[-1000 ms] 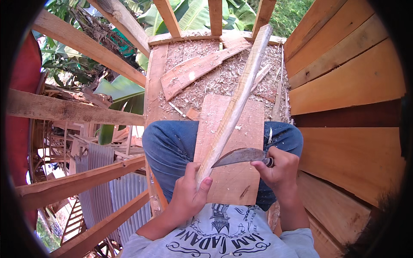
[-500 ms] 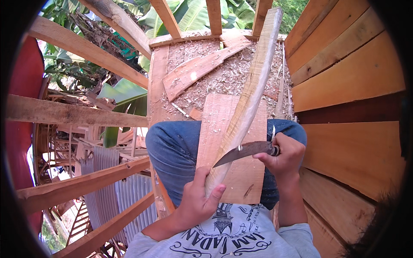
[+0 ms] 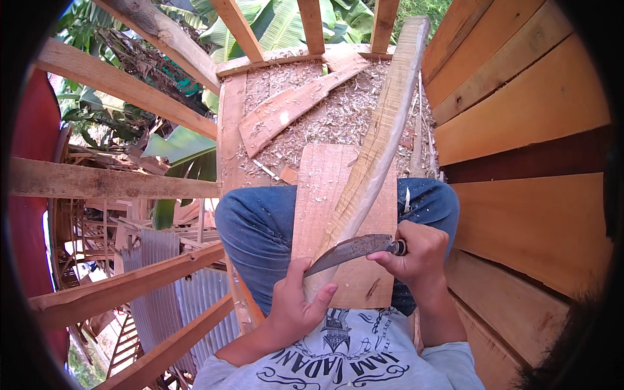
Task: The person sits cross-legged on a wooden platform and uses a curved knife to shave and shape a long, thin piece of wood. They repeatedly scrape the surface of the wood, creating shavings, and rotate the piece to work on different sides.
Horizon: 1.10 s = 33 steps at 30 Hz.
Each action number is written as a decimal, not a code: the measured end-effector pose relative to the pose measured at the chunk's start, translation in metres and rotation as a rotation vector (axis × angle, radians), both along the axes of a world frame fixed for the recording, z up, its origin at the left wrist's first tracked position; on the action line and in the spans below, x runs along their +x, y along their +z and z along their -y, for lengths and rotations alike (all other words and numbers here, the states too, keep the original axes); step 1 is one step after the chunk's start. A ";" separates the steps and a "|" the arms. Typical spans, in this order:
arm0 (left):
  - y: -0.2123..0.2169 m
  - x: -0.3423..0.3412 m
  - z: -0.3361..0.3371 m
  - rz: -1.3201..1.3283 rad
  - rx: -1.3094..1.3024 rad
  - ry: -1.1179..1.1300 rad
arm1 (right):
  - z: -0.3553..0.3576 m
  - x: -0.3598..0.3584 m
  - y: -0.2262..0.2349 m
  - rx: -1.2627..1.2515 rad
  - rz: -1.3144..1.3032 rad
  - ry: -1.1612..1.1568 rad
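A long, slightly curved strip of pale wood (image 3: 374, 156) slants from my lap up toward the far right. My left hand (image 3: 300, 302) is closed around its near end, thumb on one side and fingers on the other. In my right hand (image 3: 419, 252) is a knife (image 3: 354, 248) with a broad, dark, worn blade. I grip its handle, with my thumb along the blade's base. The blade lies across the strip just beyond my left hand, its tip close to my left fingers. Under the strip a flat wooden board (image 3: 325, 188) rests across my crossed legs.
Wood shavings (image 3: 344, 107) cover the plank floor, where a cut board piece (image 3: 292, 114) lies at the far left. A plank wall (image 3: 526, 214) stands on the right. Wooden rails (image 3: 117, 179) line the left and far sides, with corrugated sheets (image 3: 156, 273) and banana leaves beyond.
The knife has slid along the strip toward me, and my right hand has come nearer with it. A small curl seen on the blade is gone. My left hand keeps its hold.
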<state>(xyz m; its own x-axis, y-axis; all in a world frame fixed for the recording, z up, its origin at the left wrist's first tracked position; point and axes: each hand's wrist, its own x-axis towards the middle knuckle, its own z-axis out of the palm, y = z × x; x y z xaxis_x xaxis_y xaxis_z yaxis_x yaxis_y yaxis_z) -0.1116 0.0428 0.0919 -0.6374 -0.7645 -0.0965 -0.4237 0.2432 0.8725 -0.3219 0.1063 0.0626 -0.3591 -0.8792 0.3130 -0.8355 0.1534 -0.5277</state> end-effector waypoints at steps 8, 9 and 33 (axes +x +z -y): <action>0.004 -0.001 -0.012 -0.101 0.109 0.020 | 0.014 -0.034 0.010 -0.140 -0.150 -0.088; 0.003 0.000 -0.014 -0.074 0.114 -0.003 | 0.014 -0.039 0.004 -0.166 0.021 -0.209; -0.009 0.021 -0.019 0.000 0.071 0.030 | -0.013 -0.085 0.007 -0.131 0.257 -0.465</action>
<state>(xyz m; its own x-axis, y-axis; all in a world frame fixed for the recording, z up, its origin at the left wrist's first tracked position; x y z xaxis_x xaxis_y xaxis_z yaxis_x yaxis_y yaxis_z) -0.0909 0.0617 0.0825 -0.6139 -0.7747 -0.1512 -0.4301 0.1677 0.8871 -0.4065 0.1195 0.0692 -0.7800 -0.5692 0.2599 -0.5367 0.3951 -0.7455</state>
